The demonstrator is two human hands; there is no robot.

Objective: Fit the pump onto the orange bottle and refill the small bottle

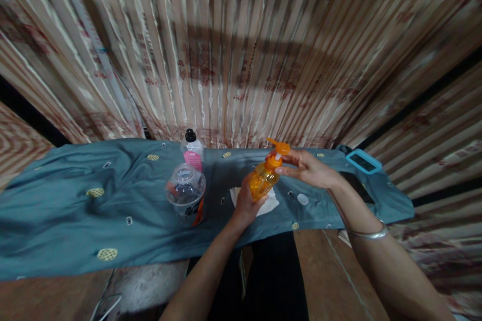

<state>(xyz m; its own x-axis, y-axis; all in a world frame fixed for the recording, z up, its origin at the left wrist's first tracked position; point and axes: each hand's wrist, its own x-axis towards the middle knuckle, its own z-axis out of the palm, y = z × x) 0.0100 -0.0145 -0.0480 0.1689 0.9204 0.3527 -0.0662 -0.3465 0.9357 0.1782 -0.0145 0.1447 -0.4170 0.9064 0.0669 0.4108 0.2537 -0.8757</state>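
My left hand (247,203) is wrapped round the body of a clear pump bottle (262,181) with orange-yellow liquid inside. The bottle is held up at a tilt above the cloth-covered table. At its top is an orange pump head (281,148), its spout pointing left and a pale stem showing beneath. My right hand (307,168), with a silver bangle on the wrist, closes its thumb and fingers on the orange collar below the pump head. Some fingertips are hidden behind the collar. Under the bottle lies a white tissue (270,204).
Left of the hands stands a clear plastic cup (186,200), with a clear black-capped bottle (193,155) behind it. To the right lie a white disc (303,199), a dark phone (356,186) and a blue-framed device (363,161). Curtains hang behind the green cloth (128,195).
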